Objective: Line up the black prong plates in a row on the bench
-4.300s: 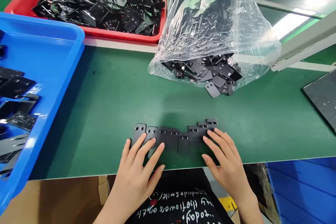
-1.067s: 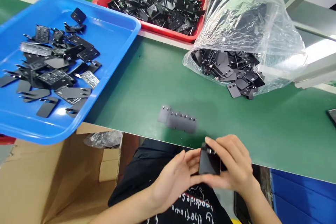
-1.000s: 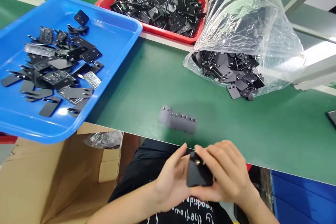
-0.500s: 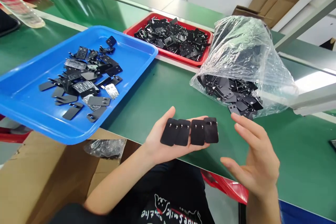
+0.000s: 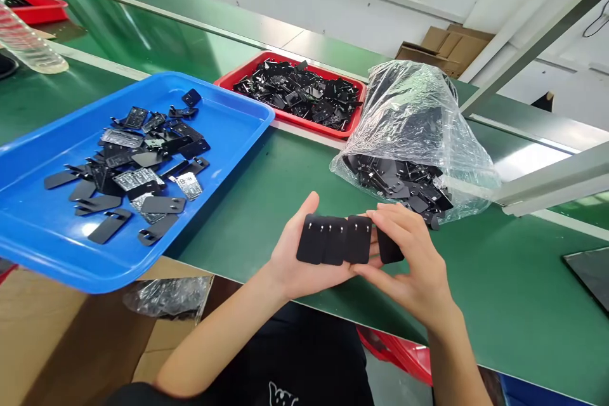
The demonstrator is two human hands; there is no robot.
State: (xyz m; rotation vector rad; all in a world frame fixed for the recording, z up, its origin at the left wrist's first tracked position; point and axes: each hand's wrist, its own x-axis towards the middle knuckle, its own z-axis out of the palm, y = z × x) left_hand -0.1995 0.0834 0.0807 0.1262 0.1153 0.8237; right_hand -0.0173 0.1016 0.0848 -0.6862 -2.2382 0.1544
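My left hand (image 5: 290, 260) is palm up, with a row of several flat black plates (image 5: 311, 241) lying across the palm and fingers. Each plate has rounded corners, and pairs of small shiny pins show near the top edges. From the right, my right hand (image 5: 413, 254) closes on the row's end, fingertips at the top edge and thumb at the bottom edge of a plate. The rightmost plate (image 5: 389, 248) is partly covered by these fingers, with a gap to its neighbour.
To the left, a blue tray (image 5: 242, 98) holds loose black and silvery plates. Behind it stands a red tray (image 5: 228, 81) heaped with black parts. A clear plastic bag (image 5: 409, 101) spills similar plates onto the green table (image 5: 266, 203). A clear bottle (image 5: 35, 44) and cardboard boxes (image 5: 442, 47) are farther back.
My right hand has moved left and closed on the right end of the row. The rightmost plate now sits apart from the others. The camera view has shifted.
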